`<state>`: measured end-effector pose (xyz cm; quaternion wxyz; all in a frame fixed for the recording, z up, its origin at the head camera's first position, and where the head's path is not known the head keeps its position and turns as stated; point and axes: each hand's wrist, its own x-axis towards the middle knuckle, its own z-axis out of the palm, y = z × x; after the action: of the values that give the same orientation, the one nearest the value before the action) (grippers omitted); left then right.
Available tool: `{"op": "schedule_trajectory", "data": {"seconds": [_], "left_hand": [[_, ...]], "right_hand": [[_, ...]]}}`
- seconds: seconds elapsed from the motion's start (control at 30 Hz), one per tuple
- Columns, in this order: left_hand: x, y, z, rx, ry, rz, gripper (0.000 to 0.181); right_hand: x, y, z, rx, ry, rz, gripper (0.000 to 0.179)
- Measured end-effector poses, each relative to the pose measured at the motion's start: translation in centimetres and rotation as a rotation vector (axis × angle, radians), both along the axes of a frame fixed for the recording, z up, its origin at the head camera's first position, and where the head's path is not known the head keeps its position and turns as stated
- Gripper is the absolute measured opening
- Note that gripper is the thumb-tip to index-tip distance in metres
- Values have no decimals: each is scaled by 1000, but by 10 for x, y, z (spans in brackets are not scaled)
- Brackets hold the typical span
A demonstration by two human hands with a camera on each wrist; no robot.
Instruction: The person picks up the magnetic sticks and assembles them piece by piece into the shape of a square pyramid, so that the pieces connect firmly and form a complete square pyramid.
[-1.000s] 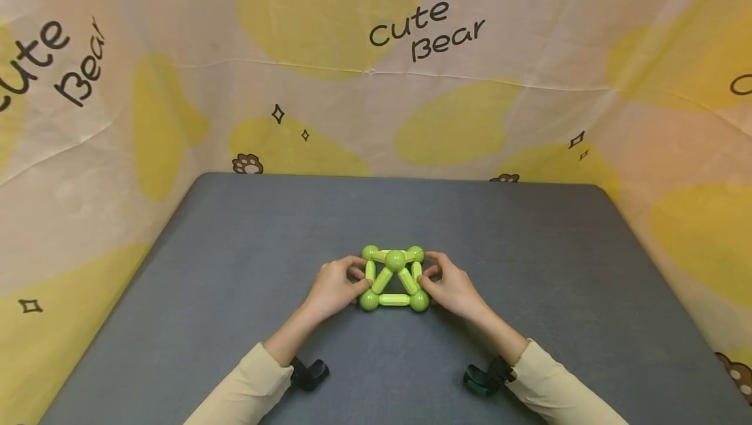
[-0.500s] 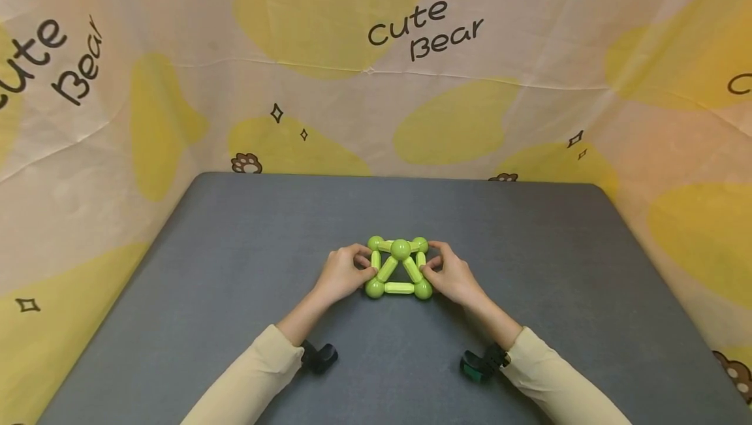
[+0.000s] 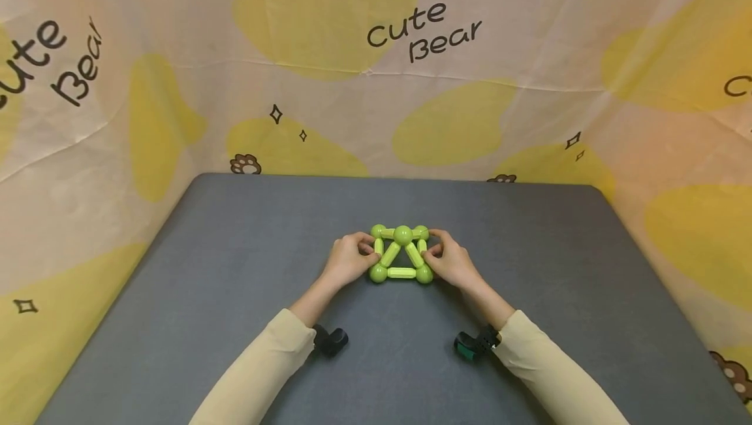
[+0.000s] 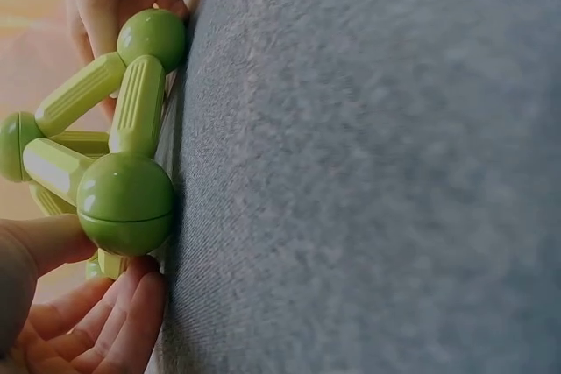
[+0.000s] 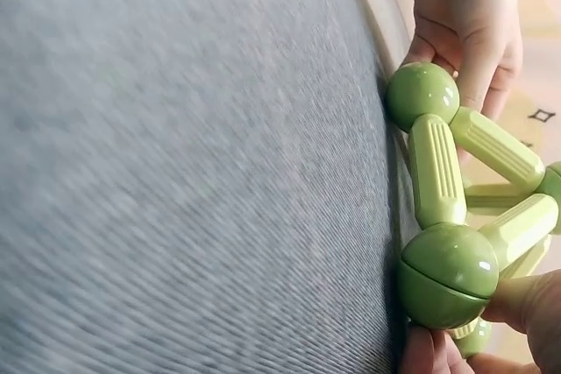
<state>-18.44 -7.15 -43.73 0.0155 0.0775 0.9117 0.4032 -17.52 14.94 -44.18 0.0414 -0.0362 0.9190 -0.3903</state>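
Observation:
A green pyramid of balls and ribbed rods stands on the grey table, a square base below and one ball at the top. My left hand pinches its left side, thumb and fingers around the side rod just behind the near ball. On the opposite side my right hand grips the right base rod the same way, close behind the near right ball. Both wrist views show the base balls right at the table surface. Fingertips are partly hidden behind the balls and rods.
The grey table reaches back to a printed cloth backdrop with yellow patches. More of that cloth hangs along the left and right sides. Each wrist carries a black camera mount.
Both hands have moved the pyramid away from the body, toward the back of the table, and slightly right. Their hold on its two sides looks the same.

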Motion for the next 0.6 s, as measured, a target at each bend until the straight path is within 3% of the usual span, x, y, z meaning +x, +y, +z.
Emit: {"op": "schedule_trajectory", "data": {"seconds": [0.3, 0.6], "left_hand": [[-14, 4, -2, 10, -6, 22, 33], [-22, 6, -3, 13, -27, 45, 34]], "right_hand": [[-17, 4, 0, 4, -17, 2, 54], [-25, 3, 1, -31, -60, -15, 54]]}}
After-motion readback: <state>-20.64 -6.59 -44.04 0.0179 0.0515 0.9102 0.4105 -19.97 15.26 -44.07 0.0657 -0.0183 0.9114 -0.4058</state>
